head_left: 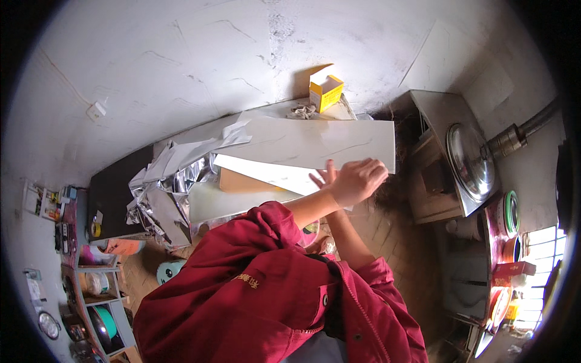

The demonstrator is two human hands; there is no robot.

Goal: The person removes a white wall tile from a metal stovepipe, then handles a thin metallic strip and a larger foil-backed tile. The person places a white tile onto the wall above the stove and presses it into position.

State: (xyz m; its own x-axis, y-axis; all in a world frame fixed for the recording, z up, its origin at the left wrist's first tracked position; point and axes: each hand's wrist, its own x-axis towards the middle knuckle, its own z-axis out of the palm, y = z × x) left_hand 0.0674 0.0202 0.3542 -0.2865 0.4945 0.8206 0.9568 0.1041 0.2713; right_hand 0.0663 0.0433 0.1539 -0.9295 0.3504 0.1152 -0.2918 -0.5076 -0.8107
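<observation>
Marbled panel (321, 142), just beyond left hand (360, 180), near right hand (327, 175); contact unclear

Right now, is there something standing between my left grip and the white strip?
Yes: in this view, the right grip shows between the left grip and the white strip. Depth is unclear.

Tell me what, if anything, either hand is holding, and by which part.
That can't be told: the left hand curls near the right end of the pale board, its wrist partly hiding the right hand.
</observation>
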